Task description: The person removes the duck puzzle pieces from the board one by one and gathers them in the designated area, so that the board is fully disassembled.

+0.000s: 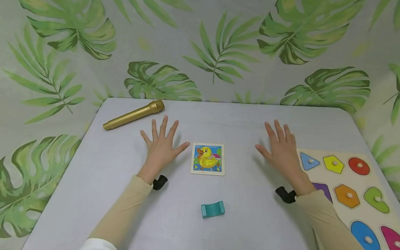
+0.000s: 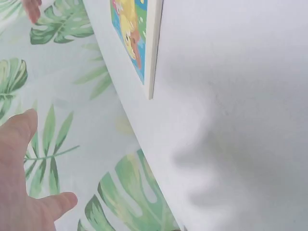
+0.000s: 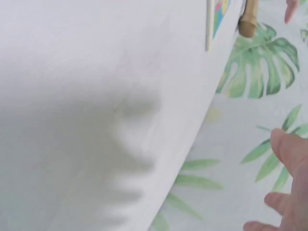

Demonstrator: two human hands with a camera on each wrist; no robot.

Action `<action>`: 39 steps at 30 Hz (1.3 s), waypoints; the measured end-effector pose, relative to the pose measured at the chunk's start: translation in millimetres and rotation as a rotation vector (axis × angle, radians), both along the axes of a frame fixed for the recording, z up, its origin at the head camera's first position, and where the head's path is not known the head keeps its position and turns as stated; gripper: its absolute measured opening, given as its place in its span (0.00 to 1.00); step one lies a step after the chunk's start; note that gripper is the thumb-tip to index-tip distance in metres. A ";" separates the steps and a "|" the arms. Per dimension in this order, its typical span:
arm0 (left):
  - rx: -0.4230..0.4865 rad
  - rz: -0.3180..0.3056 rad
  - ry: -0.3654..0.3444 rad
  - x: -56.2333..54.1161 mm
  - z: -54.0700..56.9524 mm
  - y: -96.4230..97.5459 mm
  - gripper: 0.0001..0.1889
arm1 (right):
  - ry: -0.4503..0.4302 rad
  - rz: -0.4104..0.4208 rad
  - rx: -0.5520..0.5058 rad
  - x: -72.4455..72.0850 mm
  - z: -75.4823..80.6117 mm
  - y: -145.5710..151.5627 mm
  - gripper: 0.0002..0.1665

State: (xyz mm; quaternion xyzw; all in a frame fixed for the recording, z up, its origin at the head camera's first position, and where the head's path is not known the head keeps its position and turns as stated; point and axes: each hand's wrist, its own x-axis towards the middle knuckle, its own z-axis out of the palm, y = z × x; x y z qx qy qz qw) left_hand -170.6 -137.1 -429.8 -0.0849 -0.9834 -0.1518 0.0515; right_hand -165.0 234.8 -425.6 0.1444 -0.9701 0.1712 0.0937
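My left hand [image 1: 162,149] hovers over the table with its fingers straight and spread, just left of a small square duck puzzle [image 1: 208,159]. To the puzzle's right, my right hand [image 1: 282,155] is also held above the table, fingers extended and holding nothing. Both cast shadows on the white surface in the wrist views. Below the puzzle lies a teal block [image 1: 212,209] with a curved hollow in its top. A gold microphone [image 1: 133,115] rests beyond my left hand. My right forearm passes over a wooden shape board [image 1: 349,178] with knobbed pieces, hiding part of it.
The white table [image 1: 241,234] ends at a far edge against a leaf-patterned cloth [image 1: 222,92]. The shape board covers the table's right side. A black wrist strap piece [image 1: 286,195] sits under each wrist.
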 end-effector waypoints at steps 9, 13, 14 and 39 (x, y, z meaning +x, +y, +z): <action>0.098 -0.313 -0.077 16.1 -0.1 -2.7 0.35 | -0.074 0.273 -0.221 -9.3 0.4 -56.3 0.44; 0.127 -0.433 -0.149 26.5 -6.6 -2.4 0.32 | -0.168 0.385 -0.319 -13.1 -7.8 -86.8 0.40; 0.138 -0.450 -0.169 29.2 -9.0 -2.4 0.32 | -0.191 0.412 -0.333 -14.3 -10.6 -93.6 0.39; 0.089 -0.501 -0.195 49.7 -35.3 17.6 0.30 | -0.347 0.397 -0.121 -34.1 -29.6 -165.1 0.21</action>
